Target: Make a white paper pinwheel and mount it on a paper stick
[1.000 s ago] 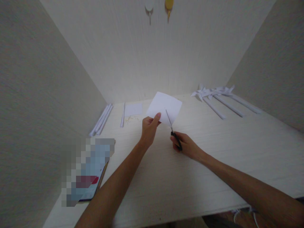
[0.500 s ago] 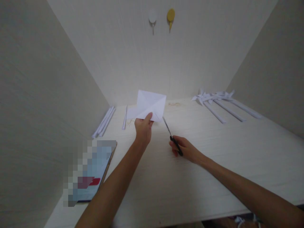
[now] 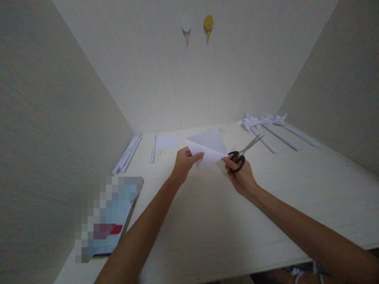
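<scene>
A square of white paper [image 3: 209, 144] with crease lines is held above the middle of the table, tilted and partly bent over. My left hand [image 3: 183, 163] pinches its left side, thumb on top. Black-handled scissors [image 3: 237, 161] hang in my right hand [image 3: 241, 175], blades apart and pointing away to the upper right. The fingertips of that same hand touch the paper's right corner. A flat white paper square [image 3: 166, 141] lies behind my left hand, with several thin pins or wires [image 3: 164, 154] in front of it, too small to make out.
Rolled white paper sticks [image 3: 127, 154] lie along the left wall, with a single stick [image 3: 153, 148] beside them. Several paper pinwheels [image 3: 262, 121] on sticks rest at the back right. A partly blurred tablet or phone [image 3: 118, 217] lies at left. Two hooks, one yellow [image 3: 208, 23], hang on the back wall.
The paper has moved right and turned, with its near part bent over. My right hand has come up to the paper's corner, and the scissors have swung round to point right.
</scene>
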The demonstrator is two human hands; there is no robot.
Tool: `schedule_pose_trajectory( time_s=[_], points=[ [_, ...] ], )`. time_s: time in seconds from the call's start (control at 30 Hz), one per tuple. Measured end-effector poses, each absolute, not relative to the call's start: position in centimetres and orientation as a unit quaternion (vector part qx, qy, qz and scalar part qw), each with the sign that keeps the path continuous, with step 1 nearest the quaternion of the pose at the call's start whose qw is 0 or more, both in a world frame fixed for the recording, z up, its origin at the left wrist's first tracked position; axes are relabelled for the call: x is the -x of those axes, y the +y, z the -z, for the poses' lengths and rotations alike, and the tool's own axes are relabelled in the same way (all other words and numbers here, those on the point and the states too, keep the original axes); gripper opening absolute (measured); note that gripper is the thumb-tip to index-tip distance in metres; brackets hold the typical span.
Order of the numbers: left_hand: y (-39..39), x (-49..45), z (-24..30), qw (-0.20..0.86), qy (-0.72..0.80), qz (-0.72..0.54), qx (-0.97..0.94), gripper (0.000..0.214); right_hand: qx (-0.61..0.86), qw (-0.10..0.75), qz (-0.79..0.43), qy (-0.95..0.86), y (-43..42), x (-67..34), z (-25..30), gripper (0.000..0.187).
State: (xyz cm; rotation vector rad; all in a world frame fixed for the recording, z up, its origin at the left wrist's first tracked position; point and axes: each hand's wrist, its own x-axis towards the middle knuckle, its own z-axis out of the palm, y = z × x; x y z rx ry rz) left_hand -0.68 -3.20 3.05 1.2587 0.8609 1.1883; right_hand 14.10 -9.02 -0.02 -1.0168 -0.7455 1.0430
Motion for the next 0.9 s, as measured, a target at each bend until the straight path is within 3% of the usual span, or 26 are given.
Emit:
schedule_pose_trajectory(
  time_s=[0.4,0.73,0.9],
  points=[
    [-3.8,0.8,-3.1,0.574,0.381,-0.432,-0.582,0.017,0.436,0.677,-0.499,-0.321,-8.8,-13.9,0.6,0.028],
    [-3.8,-0.3,-0.9,0.762,0.289,-0.399,-0.420,0.019,0.433,0.732,-0.460,-0.254,-8.5,-13.9,0.5,0.029],
    [-4.6,-1.1,-0.4,0.720,0.295,-0.397,-0.487,0.014,0.450,0.737,-0.439,-0.249,-8.6,-13.8,0.4,0.031]
  ],
)
